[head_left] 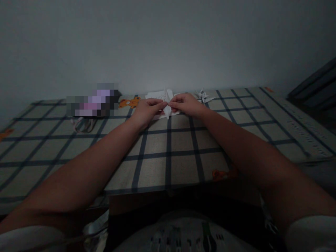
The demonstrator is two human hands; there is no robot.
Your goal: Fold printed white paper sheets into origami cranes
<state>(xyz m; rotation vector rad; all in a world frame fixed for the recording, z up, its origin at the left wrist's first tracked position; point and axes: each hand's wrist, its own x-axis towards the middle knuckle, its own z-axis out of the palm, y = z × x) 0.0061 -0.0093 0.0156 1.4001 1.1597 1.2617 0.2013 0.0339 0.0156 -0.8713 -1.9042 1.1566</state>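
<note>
Both my arms reach forward over a checked tablecloth (168, 154). My left hand (147, 110) and my right hand (187, 104) meet at the far middle of the table, each pinching a small folded piece of white paper (167, 111) between fingertips. The paper's pointed tip hangs down between the hands. Under and behind it lies a flat white sheet (159, 95). A finished white paper figure (203, 96) sits just right of my right hand, untouched.
A blurred purple and dark object (93, 101) lies at the back left, with a loop of cord (84, 124) in front of it. Orange cartoon prints (129, 102) mark the cloth. A plain wall rises behind the table. Dark furniture (315, 94) stands at the right.
</note>
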